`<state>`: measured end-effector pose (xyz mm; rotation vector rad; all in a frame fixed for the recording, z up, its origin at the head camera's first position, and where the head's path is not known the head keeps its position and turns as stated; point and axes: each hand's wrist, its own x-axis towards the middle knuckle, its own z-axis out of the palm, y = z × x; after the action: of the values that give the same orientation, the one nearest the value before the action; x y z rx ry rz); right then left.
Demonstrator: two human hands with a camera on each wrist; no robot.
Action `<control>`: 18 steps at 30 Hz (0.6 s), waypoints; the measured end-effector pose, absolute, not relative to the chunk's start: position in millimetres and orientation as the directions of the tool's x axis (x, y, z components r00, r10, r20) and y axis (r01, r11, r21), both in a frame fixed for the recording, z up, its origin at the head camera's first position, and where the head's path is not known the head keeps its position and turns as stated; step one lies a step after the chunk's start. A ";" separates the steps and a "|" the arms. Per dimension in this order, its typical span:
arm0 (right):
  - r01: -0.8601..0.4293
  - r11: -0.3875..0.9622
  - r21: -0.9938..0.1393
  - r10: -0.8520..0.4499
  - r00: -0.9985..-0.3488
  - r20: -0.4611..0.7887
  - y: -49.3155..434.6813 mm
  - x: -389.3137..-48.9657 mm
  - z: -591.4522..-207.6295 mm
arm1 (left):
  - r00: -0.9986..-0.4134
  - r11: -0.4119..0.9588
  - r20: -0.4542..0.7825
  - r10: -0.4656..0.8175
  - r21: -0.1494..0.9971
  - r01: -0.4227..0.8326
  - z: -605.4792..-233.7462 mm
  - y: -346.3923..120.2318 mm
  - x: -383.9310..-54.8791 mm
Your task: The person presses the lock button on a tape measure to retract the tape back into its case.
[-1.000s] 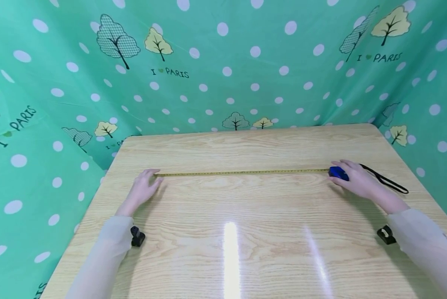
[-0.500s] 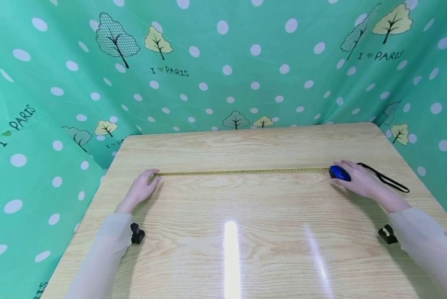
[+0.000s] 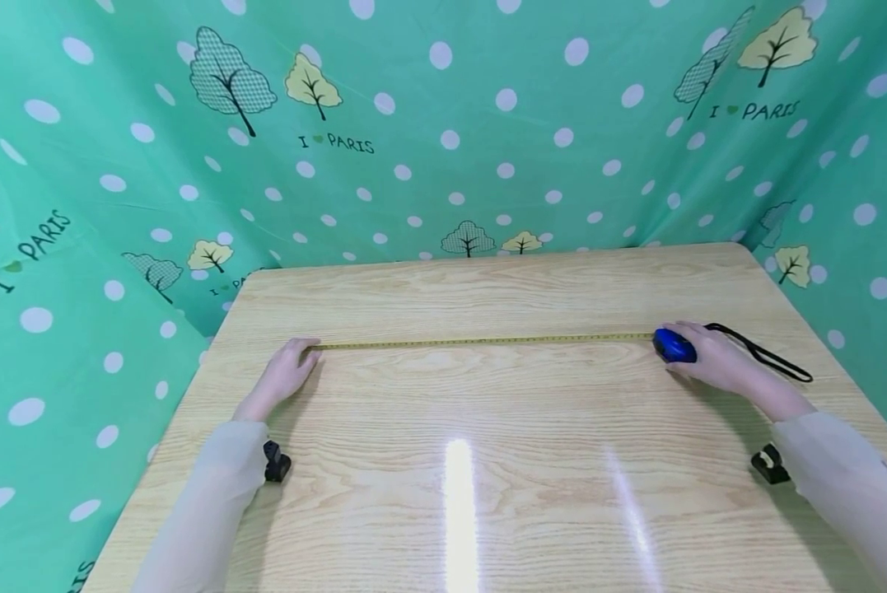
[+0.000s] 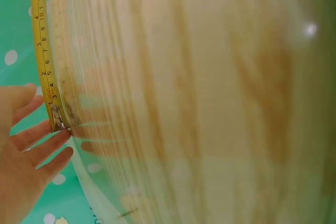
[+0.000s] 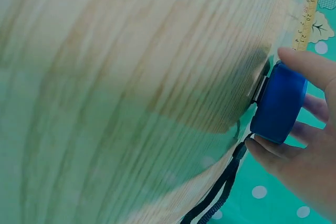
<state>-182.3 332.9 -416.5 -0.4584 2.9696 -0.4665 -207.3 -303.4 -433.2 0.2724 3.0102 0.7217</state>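
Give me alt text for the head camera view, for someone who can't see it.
A yellow measuring tape runs across a wood-grain table from the blue case in a person's right hand to the left hand at its end. A black strap trails beside the right hand; behind hangs green, white-dotted cloth printed with trees.

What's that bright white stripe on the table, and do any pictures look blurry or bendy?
Head view: glare, probably light shining off the table, plus a soft shadow by the left hand; left wrist view: table blurry, yellow tape slightly curved; right wrist view: table blurry too, blue case clearer.
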 end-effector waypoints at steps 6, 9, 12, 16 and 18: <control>-0.301 0.902 -0.308 -0.330 -0.943 -0.046 333.0 -186.1 -417.8 | -0.984 0.885 0.034 0.176 0.432 0.173 -432.8 -301.1 -206.2; -0.296 0.902 -0.314 -0.330 -0.942 -0.062 333.5 -187.3 -418.0 | -0.983 0.891 0.050 0.178 0.415 0.183 -433.3 -300.3 -206.8; -0.282 0.902 -0.326 -0.327 -0.940 -0.093 333.0 -188.5 -416.2 | -0.980 0.897 0.072 0.187 0.395 0.200 -434.8 -300.5 -208.4; -0.274 0.904 -0.328 -0.331 -0.935 -0.131 332.9 -190.3 -413.6 | -0.974 0.904 0.106 0.200 0.364 0.225 -436.2 -300.0 -210.6; -0.278 0.902 -0.329 -0.338 -0.931 -0.139 333.4 -190.9 -412.8 | -0.971 0.906 0.121 0.204 0.352 0.234 -436.1 -299.0 -211.6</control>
<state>-190.9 333.4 -412.8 -0.4703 2.8741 -0.4555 -211.6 -299.0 -436.1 0.3622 3.1460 0.5974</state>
